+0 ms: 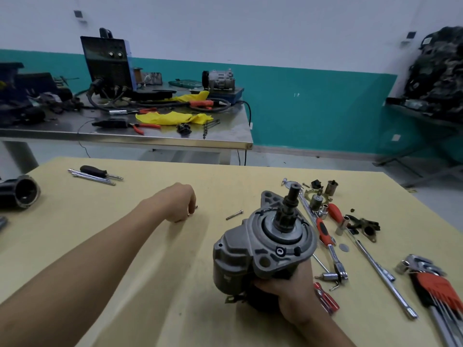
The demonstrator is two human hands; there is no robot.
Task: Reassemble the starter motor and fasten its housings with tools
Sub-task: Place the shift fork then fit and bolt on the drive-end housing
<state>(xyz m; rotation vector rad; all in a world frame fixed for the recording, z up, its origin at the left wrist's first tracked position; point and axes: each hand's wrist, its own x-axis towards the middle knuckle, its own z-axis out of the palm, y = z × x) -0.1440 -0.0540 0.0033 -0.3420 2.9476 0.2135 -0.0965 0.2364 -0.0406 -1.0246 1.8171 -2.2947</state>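
The grey starter motor [260, 249] stands upright on the yellow table [150, 259], its pinion shaft [292, 199] pointing up. My right hand [288, 286] grips the motor's lower body from the right and underneath. My left hand [181, 202] reaches out to the table's middle, fingers curled down onto small metal parts [193, 211] lying there; whether it pinches one is unclear. A loose bolt [234, 214] lies between my left hand and the motor.
Right of the motor lie a red-handled ratchet [328, 244], sockets, a long extension bar [375, 266], a hex key set [436, 289] and small motor parts. A black screwdriver [100, 172] lies far left, a dark housing [21, 194] at the left edge. A cluttered steel bench [125, 136] stands behind.
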